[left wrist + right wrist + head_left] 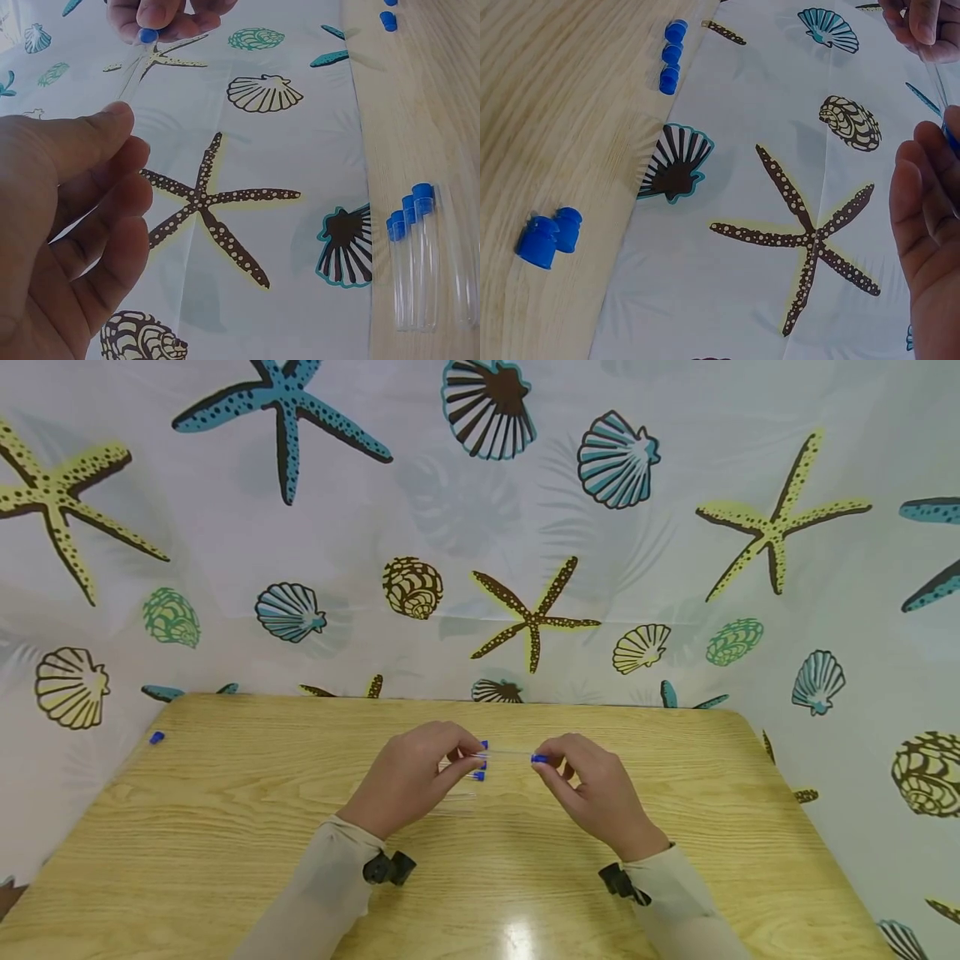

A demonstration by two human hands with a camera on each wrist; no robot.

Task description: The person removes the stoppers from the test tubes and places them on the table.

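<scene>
Between both hands a clear glass test tube (510, 752) is held level over the wooden table. My left hand (416, 777) pinches its left end between thumb and fingers. At its other end, my right hand (592, 789) pinches a blue cap (148, 35) that sits at the tube's mouth. In the left wrist view the tube slants up from the left thumb toward the right fingers. Below the left hand lie several capped test tubes (425, 262) side by side, partly hidden in the head view. Uncapped tubes (461, 270) lie beside them.
Two loose blue caps (538, 242) stand on the table in the right wrist view. Another blue cap (156, 737) lies at the table's far left edge. A patterned cloth (360, 527) with starfish and shells hangs behind the wooden table (247, 793).
</scene>
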